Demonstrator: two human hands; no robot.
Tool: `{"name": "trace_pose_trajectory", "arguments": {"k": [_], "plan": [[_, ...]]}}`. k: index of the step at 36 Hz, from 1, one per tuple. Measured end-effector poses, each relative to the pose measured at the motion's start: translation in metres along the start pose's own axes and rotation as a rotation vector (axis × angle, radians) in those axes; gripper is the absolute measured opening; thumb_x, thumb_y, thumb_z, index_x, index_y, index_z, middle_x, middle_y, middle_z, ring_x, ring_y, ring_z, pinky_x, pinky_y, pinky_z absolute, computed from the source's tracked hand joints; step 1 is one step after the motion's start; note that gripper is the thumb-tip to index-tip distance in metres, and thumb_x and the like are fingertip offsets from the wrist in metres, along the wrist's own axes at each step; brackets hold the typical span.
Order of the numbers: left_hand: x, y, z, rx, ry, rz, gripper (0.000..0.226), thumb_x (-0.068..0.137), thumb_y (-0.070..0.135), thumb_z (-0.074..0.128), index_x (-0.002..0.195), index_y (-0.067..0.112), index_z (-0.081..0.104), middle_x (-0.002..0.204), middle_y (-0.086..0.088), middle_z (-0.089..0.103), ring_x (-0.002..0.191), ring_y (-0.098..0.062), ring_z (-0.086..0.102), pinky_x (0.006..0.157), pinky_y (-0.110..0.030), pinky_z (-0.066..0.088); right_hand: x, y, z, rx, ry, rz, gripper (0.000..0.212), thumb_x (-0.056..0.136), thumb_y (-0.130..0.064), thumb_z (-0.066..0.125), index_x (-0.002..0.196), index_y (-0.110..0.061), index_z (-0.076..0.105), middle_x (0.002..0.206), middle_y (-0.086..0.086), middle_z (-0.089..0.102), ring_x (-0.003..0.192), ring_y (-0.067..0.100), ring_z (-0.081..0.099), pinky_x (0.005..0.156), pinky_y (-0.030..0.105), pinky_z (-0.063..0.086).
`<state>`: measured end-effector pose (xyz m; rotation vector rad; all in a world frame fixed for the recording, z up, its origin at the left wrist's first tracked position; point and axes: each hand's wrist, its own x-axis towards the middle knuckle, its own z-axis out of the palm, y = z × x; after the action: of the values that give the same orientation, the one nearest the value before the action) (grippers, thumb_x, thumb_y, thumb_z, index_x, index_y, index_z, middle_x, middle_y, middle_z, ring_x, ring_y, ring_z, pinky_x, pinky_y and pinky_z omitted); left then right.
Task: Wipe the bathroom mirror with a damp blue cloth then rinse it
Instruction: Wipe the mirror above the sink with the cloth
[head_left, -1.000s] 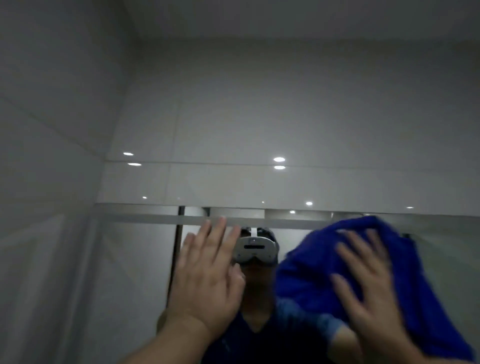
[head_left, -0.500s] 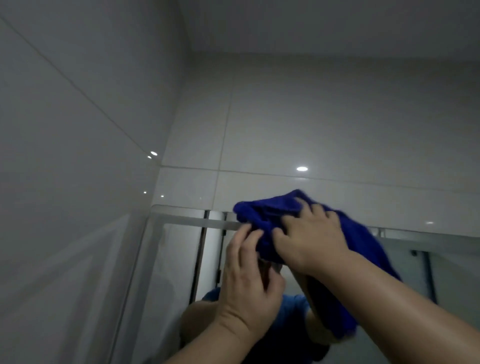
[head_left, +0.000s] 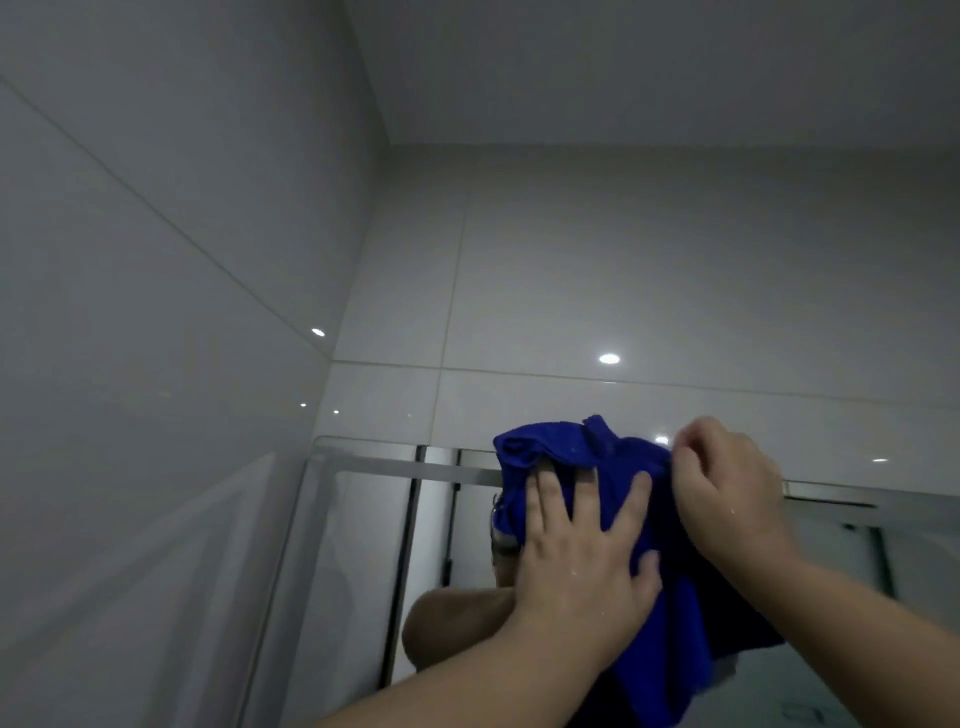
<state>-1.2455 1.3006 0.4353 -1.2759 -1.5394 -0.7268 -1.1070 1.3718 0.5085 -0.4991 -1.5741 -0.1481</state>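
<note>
Cloth (head_left: 602, 457): blue, bunched along the top edge of the mirror (head_left: 358, 571), upper folds rising just over the frame onto the white wall tiles (head_left: 649, 291), lower part hanging down the glass at right. Left hand (head_left: 587, 566): fingers spread and straight, palm laid flat on the cloth, pressing it against the mirror; fingertips just below the upper folds, thumb out to the right on the fabric. Right hand (head_left: 727, 493): at the cloth's upper right edge, fingers curled; appears to pinch the fabric there, though motion blur hides the exact contact. Both forearms raised from the lower right, right one crossing over the hanging part of the cloth. Water drops visible on both hands. Mirror reflection: a raised arm at lower centre, dark vertical door frames left of the cloth, a pale band across the top. Tiles: glossy, with small round light reflections above the mirror. Ceiling corner at upper centre.
</note>
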Motion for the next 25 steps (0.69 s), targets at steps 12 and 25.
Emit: {"name": "trace_pose_trajectory", "arguments": {"k": [12,25], "plan": [[0.012,-0.127,-0.030,0.137,0.096,-0.189,0.063,0.097,0.071,0.033,0.152,0.040,0.038,0.143,-0.016,0.059,0.140,-0.046,0.045,0.130,-0.061,0.014,-0.022,0.049,0.003,-0.131,0.075,-0.284,0.026,0.100,-0.032,0.037,0.096,-0.019,0.059,0.084,-0.002,0.054,0.079,0.022,0.047,0.081,0.043,0.037],[0.022,-0.178,-0.043,0.338,0.159,-0.578,0.023,0.093,0.032,0.056,0.104,0.014,0.067,0.086,-0.018,0.068,0.094,-0.046,0.062,0.089,-0.054,0.049,-0.024,0.057,0.011,-0.149,0.102,-0.265,0.023,0.103,-0.031,0.041,0.094,-0.018,0.058,0.085,0.000,0.054,0.082,0.026,0.048,0.085,0.044,0.038]]}}
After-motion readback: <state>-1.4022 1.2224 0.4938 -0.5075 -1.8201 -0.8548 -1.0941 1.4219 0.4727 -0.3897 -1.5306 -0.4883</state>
